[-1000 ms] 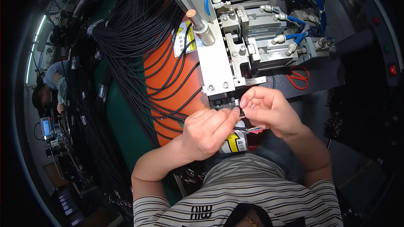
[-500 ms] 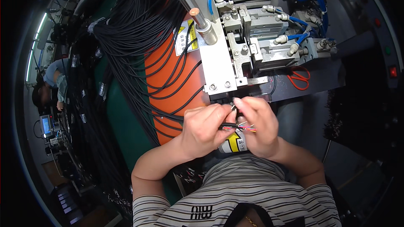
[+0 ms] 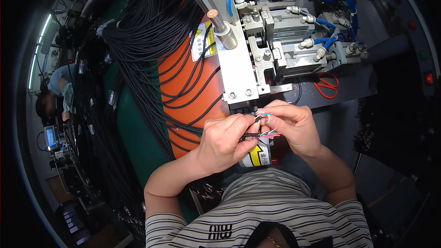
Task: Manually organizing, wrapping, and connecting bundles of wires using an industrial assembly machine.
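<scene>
My left hand (image 3: 223, 135) is closed around black cables whose stripped ends stick out past its fingertips. From the lower black cable (image 3: 250, 135) fans a bunch of thin coloured wires (image 3: 272, 134), mostly pink and red. Just above, a second cable end shows blue and red wires (image 3: 265, 116). My right hand (image 3: 296, 128) pinches at these upper wires between thumb and forefinger, its other fingers curled. How many cables the left fist holds is hidden. Both hands are in front of the metal machine (image 3: 239, 78), near its lower edge.
A large bundle of black cables (image 3: 147, 32) hangs over an orange surface (image 3: 188, 87) at left. Red-handled scissors (image 3: 327, 85) lie right of the machine, under pneumatic cylinders with blue hoses (image 3: 351, 4). A labelled white and yellow object (image 3: 256, 156) sits below my hands. Another person (image 3: 59, 87) is far left.
My right hand has shifted slightly right, its fingers now less bunched against the left. Blue and red wires at the upper cable end have come into view. The left hand has barely moved.
</scene>
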`<state>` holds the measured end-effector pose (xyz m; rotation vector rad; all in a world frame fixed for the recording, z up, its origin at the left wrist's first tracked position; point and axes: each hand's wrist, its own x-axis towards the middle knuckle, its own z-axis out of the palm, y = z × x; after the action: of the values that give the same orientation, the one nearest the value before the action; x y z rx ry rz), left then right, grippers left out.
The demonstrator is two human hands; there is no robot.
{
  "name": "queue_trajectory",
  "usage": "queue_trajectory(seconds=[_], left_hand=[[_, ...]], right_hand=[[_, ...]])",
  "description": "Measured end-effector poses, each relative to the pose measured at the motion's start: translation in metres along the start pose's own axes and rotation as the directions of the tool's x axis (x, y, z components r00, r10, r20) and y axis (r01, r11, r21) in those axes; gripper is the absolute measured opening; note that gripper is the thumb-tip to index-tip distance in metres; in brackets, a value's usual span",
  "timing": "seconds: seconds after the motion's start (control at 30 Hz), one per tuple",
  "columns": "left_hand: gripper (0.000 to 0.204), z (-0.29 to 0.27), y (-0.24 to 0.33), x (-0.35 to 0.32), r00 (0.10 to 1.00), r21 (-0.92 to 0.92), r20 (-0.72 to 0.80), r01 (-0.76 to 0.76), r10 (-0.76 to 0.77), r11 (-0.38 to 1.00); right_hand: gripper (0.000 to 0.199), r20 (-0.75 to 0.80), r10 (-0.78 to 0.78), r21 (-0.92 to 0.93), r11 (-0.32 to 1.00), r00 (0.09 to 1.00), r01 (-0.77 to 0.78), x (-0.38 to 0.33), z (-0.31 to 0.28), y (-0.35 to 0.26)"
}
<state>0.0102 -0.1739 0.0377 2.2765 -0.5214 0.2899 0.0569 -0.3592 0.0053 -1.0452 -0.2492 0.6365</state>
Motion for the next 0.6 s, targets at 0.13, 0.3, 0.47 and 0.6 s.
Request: queue_trajectory(seconds=[0.13,0.3,0.47,0.6], left_hand=[[0.026,0.0,0.0,0.001,0.999,-0.011,0.027,0.019,-0.019,1.0],[0.031,-0.003,0.001,0.0,0.993,0.112,0.105,-0.07,0.058,0.991],[0.039,-0.003,0.008,-0.003,0.975,0.342,0.195,-0.167,0.104,0.925],[0.038,-0.001,0.004,-0.004,0.981,0.418,0.175,-0.148,0.081,0.896]], right_hand=[[0.019,0.055,-0.058,-0.074,0.995,0.997,0.062,0.002,-0.01,0.005],[0.019,0.102,-0.079,-0.145,0.985,0.992,0.094,0.007,-0.015,-0.002],[0.01,0.157,-0.185,-0.629,0.738,0.97,0.243,0.007,-0.008,-0.018],[0.005,0.316,-0.309,-0.914,0.154,0.897,0.375,0.01,0.0,-0.021]])
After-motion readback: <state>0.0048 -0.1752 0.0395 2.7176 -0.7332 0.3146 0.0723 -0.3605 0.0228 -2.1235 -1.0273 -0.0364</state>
